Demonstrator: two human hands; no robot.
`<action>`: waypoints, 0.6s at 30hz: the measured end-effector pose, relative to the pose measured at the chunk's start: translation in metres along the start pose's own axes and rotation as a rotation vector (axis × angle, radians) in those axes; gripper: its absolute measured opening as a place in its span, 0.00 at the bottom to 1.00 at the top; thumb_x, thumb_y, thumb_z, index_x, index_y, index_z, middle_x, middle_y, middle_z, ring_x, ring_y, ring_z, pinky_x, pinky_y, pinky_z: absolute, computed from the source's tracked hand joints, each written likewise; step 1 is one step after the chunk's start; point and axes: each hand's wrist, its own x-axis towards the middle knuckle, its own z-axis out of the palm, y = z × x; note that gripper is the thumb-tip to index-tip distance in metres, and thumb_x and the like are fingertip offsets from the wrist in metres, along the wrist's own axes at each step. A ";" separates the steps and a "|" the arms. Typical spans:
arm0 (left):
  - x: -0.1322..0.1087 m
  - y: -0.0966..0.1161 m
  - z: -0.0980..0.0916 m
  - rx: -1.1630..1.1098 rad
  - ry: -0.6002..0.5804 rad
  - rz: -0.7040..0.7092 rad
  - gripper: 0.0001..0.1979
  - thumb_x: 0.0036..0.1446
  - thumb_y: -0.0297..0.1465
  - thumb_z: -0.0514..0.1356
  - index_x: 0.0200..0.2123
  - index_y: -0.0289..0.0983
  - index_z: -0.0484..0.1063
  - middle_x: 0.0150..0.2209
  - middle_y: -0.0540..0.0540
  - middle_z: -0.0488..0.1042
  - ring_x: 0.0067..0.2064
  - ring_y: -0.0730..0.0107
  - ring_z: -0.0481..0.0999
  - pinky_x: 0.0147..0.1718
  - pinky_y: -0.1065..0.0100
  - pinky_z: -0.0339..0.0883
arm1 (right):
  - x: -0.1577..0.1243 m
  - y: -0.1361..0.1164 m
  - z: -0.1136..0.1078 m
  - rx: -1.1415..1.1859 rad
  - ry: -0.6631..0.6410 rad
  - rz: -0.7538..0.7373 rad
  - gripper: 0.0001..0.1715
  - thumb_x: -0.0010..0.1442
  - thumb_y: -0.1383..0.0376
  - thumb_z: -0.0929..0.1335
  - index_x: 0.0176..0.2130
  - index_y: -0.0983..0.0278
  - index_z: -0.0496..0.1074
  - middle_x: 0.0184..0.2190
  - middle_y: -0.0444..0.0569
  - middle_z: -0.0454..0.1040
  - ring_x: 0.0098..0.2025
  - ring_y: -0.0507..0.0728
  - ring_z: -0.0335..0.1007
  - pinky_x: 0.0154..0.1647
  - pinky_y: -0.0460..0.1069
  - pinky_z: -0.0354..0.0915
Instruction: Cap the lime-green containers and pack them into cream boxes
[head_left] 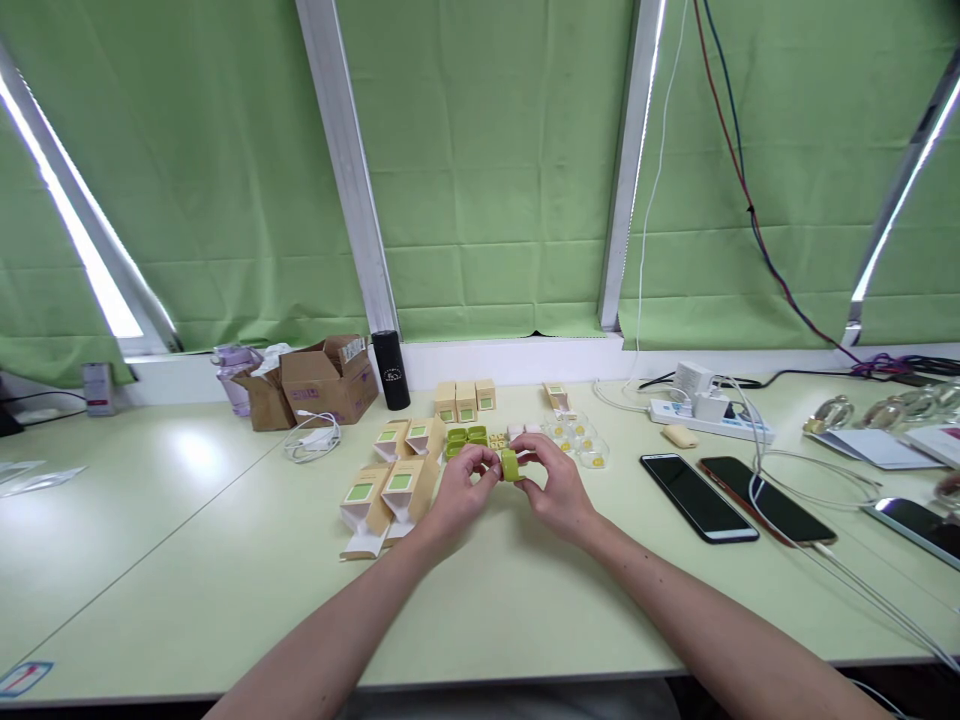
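The left hand (465, 490) and right hand (556, 485) hold a small green piece (510, 465) between them, over the tabletop (262, 610). Each grip is nearly closed, fingertips on the piece. Open tan boxes (405, 487) lie beside the left hand. Just past the hands are clear cups (592, 455). Farther back stand little boxes (466, 401) and a black bottle (391, 370).

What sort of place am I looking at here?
Probably an office or a workroom, though I can't tell which: small cartons and a plugged-in power strip share a long, pale table.
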 end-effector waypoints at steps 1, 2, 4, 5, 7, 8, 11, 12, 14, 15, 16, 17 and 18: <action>0.000 0.000 0.000 -0.001 0.001 -0.002 0.09 0.60 0.38 0.62 0.33 0.38 0.74 0.33 0.46 0.74 0.37 0.64 0.73 0.40 0.64 0.69 | 0.000 0.000 0.000 0.003 0.001 -0.001 0.29 0.52 0.78 0.66 0.51 0.57 0.70 0.50 0.50 0.74 0.50 0.59 0.73 0.50 0.58 0.77; 0.000 0.000 0.000 -0.002 0.002 -0.004 0.09 0.60 0.38 0.62 0.33 0.38 0.74 0.33 0.46 0.74 0.37 0.64 0.73 0.40 0.64 0.69 | 0.000 -0.001 0.000 0.006 0.001 -0.001 0.29 0.52 0.78 0.66 0.51 0.57 0.70 0.50 0.50 0.74 0.50 0.59 0.73 0.50 0.57 0.77; 0.000 0.001 0.000 -0.007 0.007 -0.008 0.09 0.60 0.37 0.62 0.32 0.38 0.73 0.33 0.46 0.74 0.37 0.64 0.73 0.40 0.63 0.69 | 0.000 -0.001 0.000 0.007 0.002 0.003 0.29 0.52 0.78 0.66 0.50 0.57 0.70 0.49 0.50 0.74 0.50 0.59 0.73 0.50 0.57 0.77; 0.000 0.001 0.000 -0.008 0.010 -0.009 0.08 0.60 0.36 0.62 0.32 0.38 0.73 0.33 0.46 0.74 0.37 0.64 0.73 0.40 0.63 0.69 | 0.000 -0.001 0.000 0.008 0.000 0.006 0.28 0.52 0.78 0.66 0.50 0.58 0.70 0.49 0.50 0.74 0.49 0.59 0.73 0.50 0.57 0.77; 0.000 0.000 0.000 -0.008 0.014 -0.012 0.08 0.60 0.36 0.62 0.32 0.38 0.73 0.33 0.46 0.74 0.37 0.64 0.74 0.40 0.63 0.69 | 0.000 0.000 0.000 0.010 -0.001 0.011 0.28 0.52 0.78 0.66 0.51 0.58 0.71 0.50 0.50 0.74 0.49 0.59 0.73 0.50 0.58 0.77; 0.000 0.000 0.000 -0.006 0.014 -0.014 0.08 0.60 0.36 0.62 0.32 0.38 0.73 0.33 0.46 0.74 0.37 0.64 0.74 0.40 0.63 0.69 | 0.000 0.000 0.000 0.012 -0.002 0.011 0.29 0.52 0.78 0.66 0.51 0.58 0.71 0.50 0.50 0.74 0.49 0.59 0.73 0.50 0.58 0.77; 0.000 0.000 0.000 -0.003 0.007 -0.015 0.08 0.59 0.36 0.62 0.32 0.38 0.73 0.33 0.46 0.74 0.37 0.64 0.73 0.40 0.63 0.69 | 0.001 0.001 0.001 0.017 0.002 0.013 0.29 0.52 0.78 0.66 0.51 0.58 0.71 0.50 0.50 0.74 0.50 0.59 0.73 0.51 0.58 0.77; 0.000 -0.001 0.000 -0.004 0.007 -0.014 0.08 0.59 0.37 0.62 0.32 0.38 0.73 0.33 0.46 0.74 0.37 0.64 0.73 0.40 0.63 0.69 | 0.001 0.001 0.001 0.019 0.006 0.015 0.29 0.52 0.78 0.66 0.51 0.58 0.71 0.50 0.50 0.74 0.50 0.59 0.74 0.50 0.58 0.77; 0.000 -0.001 0.000 -0.008 0.004 -0.014 0.08 0.59 0.37 0.62 0.32 0.38 0.73 0.33 0.46 0.74 0.37 0.64 0.74 0.40 0.63 0.69 | 0.001 0.000 0.001 0.025 0.012 0.022 0.28 0.51 0.78 0.66 0.50 0.58 0.71 0.49 0.50 0.74 0.49 0.59 0.74 0.50 0.58 0.77; 0.000 -0.001 0.000 -0.008 0.002 -0.014 0.08 0.60 0.37 0.62 0.32 0.38 0.73 0.33 0.46 0.74 0.37 0.64 0.74 0.40 0.63 0.69 | 0.001 0.000 0.001 0.027 0.015 0.025 0.28 0.51 0.78 0.66 0.50 0.58 0.71 0.49 0.50 0.74 0.49 0.59 0.74 0.50 0.58 0.77; 0.000 -0.001 0.000 -0.008 0.001 -0.014 0.09 0.60 0.38 0.62 0.32 0.39 0.73 0.33 0.46 0.74 0.37 0.64 0.74 0.40 0.63 0.69 | 0.001 0.000 0.001 0.029 0.017 0.029 0.28 0.51 0.78 0.66 0.50 0.58 0.71 0.49 0.50 0.75 0.48 0.59 0.74 0.50 0.58 0.77; 0.000 -0.001 0.000 -0.009 -0.001 -0.013 0.09 0.60 0.38 0.62 0.32 0.39 0.73 0.33 0.46 0.74 0.37 0.63 0.74 0.40 0.63 0.69 | 0.001 0.000 0.001 0.031 0.019 0.032 0.28 0.51 0.77 0.67 0.50 0.58 0.71 0.48 0.50 0.75 0.48 0.59 0.74 0.50 0.58 0.77; 0.001 -0.001 0.000 -0.009 0.000 -0.011 0.09 0.60 0.38 0.62 0.32 0.39 0.73 0.33 0.46 0.74 0.37 0.63 0.74 0.40 0.63 0.69 | 0.001 0.000 0.001 0.034 0.022 0.034 0.28 0.51 0.77 0.67 0.50 0.58 0.71 0.48 0.50 0.75 0.48 0.59 0.74 0.50 0.58 0.77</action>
